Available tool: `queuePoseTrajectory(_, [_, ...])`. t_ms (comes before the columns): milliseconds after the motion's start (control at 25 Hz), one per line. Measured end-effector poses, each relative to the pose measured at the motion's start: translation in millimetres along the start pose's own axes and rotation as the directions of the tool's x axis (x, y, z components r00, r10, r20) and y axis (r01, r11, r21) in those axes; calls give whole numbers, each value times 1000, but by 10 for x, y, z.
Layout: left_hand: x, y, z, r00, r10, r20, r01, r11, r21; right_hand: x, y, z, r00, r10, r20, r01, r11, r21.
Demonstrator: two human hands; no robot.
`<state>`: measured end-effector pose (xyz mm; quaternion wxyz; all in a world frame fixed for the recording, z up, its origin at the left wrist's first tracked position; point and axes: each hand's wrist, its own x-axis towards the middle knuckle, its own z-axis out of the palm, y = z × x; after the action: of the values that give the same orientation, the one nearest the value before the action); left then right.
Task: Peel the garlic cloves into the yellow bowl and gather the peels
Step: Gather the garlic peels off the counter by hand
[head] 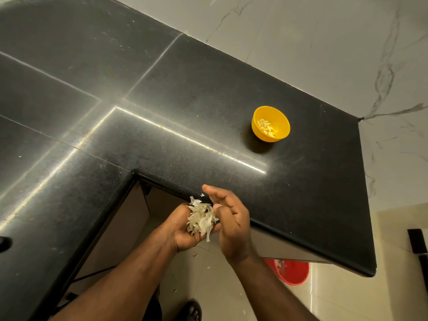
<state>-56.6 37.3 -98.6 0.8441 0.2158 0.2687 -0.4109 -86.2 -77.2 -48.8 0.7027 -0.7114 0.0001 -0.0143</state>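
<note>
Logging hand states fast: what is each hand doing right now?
Left hand: cupped palm up, holding the pile of garlic peels.
Right hand: open, fingers straight, its edge against the peels.

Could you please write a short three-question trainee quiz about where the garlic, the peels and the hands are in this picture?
1. True or false: the yellow bowl on the black counter holds peeled cloves.
2. Which hand cups the pile of peels? A. left hand B. right hand C. neither
3. Fill in: the red bucket stands on the ____, partly under the counter's edge.

Key: 1 true. 2 A; the right hand sits beside the pile, fingers fairly straight. 3 floor.
</note>
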Motion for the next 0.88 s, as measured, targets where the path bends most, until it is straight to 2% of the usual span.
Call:
queuePoseTrajectory(80, [52,27,-54,999,22,-41,-21,1000,16,154,-29,-46,999,-12,-43,12,1000,16])
queuePoseTrajectory(200, [18,34,-16,999,9,-42,-9,1000,10,349,-38,-83,997,8,-74,-13,998,-68])
queuePoseTrajectory(320, [-57,44,35,999,11,46,-12,1000,14,183,-38,51,1000,-19,15,20,995,-94])
queuePoseTrajectory(440, [-43,78,12,999,31,12,-31,999,6,254,-64,82,998,-52,30,54,996,-69])
queuePoseTrajectory(600, [-63,89,-20,999,24,-31,-23,999,24,228,-59,121,991,-48,127,66,988,-142])
queuePoseTrajectory(720, [5,107,-131,998,24,-56,-24,1000,-2,156,-90,104,994,-29,106,33,999,-36])
queuePoseTrajectory(880, [0,113,-158,999,2,-39,-2,1000,-8,269,-105,109,996,-20,87,25,998,-59])
